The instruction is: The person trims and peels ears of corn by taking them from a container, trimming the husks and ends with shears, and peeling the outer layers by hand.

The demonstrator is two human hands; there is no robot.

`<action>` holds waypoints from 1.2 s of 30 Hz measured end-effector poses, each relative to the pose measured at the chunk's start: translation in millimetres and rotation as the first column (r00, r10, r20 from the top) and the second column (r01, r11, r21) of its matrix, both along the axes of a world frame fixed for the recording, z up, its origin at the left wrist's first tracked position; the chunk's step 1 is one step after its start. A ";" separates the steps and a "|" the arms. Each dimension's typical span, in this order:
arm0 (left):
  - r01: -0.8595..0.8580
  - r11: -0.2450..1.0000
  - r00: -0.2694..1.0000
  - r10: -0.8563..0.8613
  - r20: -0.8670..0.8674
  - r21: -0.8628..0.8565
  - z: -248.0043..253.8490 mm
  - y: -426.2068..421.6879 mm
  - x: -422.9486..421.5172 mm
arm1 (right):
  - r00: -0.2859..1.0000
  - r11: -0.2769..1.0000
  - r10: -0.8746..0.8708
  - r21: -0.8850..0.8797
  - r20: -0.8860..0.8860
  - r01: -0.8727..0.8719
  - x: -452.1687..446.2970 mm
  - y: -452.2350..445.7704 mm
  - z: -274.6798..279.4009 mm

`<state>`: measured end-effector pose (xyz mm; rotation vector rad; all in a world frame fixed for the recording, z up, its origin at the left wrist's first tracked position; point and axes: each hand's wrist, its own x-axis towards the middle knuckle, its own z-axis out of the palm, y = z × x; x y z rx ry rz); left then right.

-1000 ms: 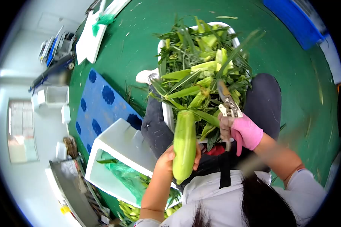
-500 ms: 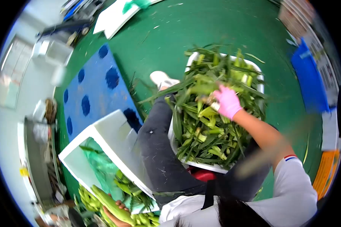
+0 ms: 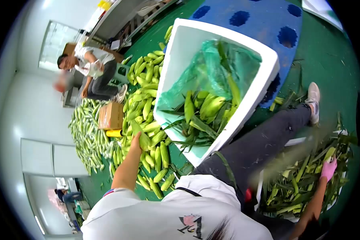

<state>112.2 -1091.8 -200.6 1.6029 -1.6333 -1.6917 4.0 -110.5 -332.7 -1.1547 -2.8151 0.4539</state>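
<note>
My left hand [image 3: 137, 140] is wrapped round a pale green corn ear [image 3: 140, 134], held over a heap of husked-green ears [image 3: 158, 154] on the floor. At the lower right my right hand [image 3: 329, 169], in a pink glove, is over a white bin of cut leaves and stalk ends [image 3: 300, 180]. Its fingers are too small and partly hidden to show what they hold. Between the heap and my leg stands a white foam box [image 3: 270, 64] with a green plastic bag [image 3: 216, 68] and more corn ears [image 3: 208, 106] inside.
A seated person [image 3: 98, 68] is beyond the heap, near a cardboard box [image 3: 111, 116]. More ears [image 3: 86, 136] spread behind it. A blue mat [image 3: 260, 20] lies past the foam box. Another person [image 3: 70, 196] is far off at lower left.
The view has swung left. My left hand has carried the corn ear from the bin to the floor heap. My right hand has stayed over the leaf bin; the tool seen earlier no longer shows.
</note>
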 end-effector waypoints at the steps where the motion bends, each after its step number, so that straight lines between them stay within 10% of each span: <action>1: -0.031 0.999 0.997 0.033 0.066 -0.029 -11.1 -28.4 7.6 | 0.999 0.999 0.032 0.001 -0.024 -0.032 5.0 -7.1 8.5; 5: -0.205 0.963 0.967 0.227 0.114 -0.177 -59.6 -114.3 7.3 | 0.994 0.995 0.100 -0.021 -0.050 -0.101 55.6 -121.4 55.6; 7: -0.204 0.745 0.911 0.382 0.156 -0.635 -112.6 -157.1 -7.6 | 0.963 0.960 0.259 0.092 0.071 -0.265 89.4 -177.2 62.4; 9: -0.231 0.764 0.963 0.091 -0.253 -0.603 -49.2 -29.1 -71.7 | 0.932 0.923 0.337 0.148 0.133 -0.355 121.0 -223.1 93.2; 12: 0.443 0.477 0.877 -0.408 0.254 -0.759 -104.4 17.7 -114.6 | 0.913 0.897 0.389 0.176 0.123 -0.406 202.5 -175.3 82.0; 13: 0.467 0.504 0.805 -0.583 0.113 -0.726 -103.8 55.8 -131.7 | 0.961 0.962 0.274 0.001 -0.037 -0.274 215.1 -165.5 84.7; 15: 0.608 0.546 0.793 -0.447 0.414 -0.576 -131.7 102.0 -165.9 | 0.968 0.971 0.239 0.011 0.082 -0.240 181.1 -230.6 201.7; 17: 0.719 0.609 0.622 -0.351 0.700 -0.334 -188.6 123.7 -181.9 | 0.913 0.903 0.399 0.206 -0.086 -0.376 213.3 -178.4 179.5; 21: 0.599 0.751 0.744 -0.396 0.538 -0.277 -244.9 137.3 -190.9 | 0.908 0.942 0.299 -0.060 -0.293 -0.329 187.1 -239.7 192.4; 24: 0.379 0.907 0.925 -0.380 0.034 -0.183 -253.0 137.9 -190.1 | 0.878 0.882 0.182 -0.320 -0.442 -0.345 184.9 -267.8 182.3; 26: 0.393 0.894 0.884 -0.432 -0.177 -0.216 -67.4 199.7 -162.1 | 0.853 0.784 0.059 -0.505 -0.518 -0.361 195.0 -282.2 175.9; 27: 0.426 0.827 0.858 -0.498 -0.128 -0.367 -50.8 199.8 -157.5 | 0.831 0.716 -0.011 -0.585 -0.556 -0.381 197.9 -295.4 173.1; 32: 0.776 0.234 0.238 -0.969 -0.072 -0.585 101.0 262.4 -160.9 | 0.754 0.423 -0.156 -0.733 -0.638 -0.533 191.4 -334.4 186.4; 36: 0.858 -0.327 -0.380 -0.923 -0.061 -0.396 144.5 347.8 -168.3 | 0.847 0.494 0.048 -0.724 -0.529 -0.480 146.7 -344.2 234.5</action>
